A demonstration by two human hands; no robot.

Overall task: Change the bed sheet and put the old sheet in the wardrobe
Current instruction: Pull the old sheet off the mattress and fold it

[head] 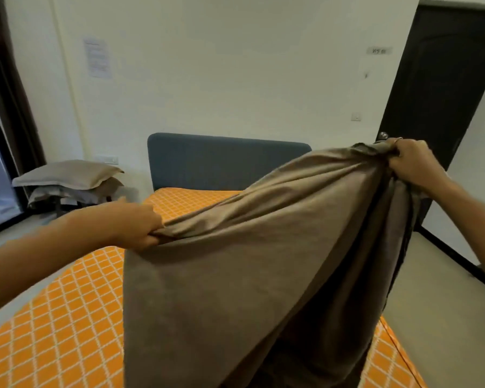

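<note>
A brown bed sheet [263, 261] hangs in front of me in long folds over the bed. My left hand [140, 228] grips its edge low at the left. Higher up at the right, my right hand [412, 161] grips a bunched part of the same sheet. Under the sheet lies the bed's mattress [67, 317], bare, orange with a white lattice pattern. A blue padded headboard [207, 161] stands at the far end against the wall. The sheet hides the middle and right of the mattress.
Beige pillows [67, 175] are stacked on a low stand left of the headboard, beside a dark-framed window [0, 163]. A dark door [443, 88] stands at the right, with bare floor [437, 303] along the bed's right side.
</note>
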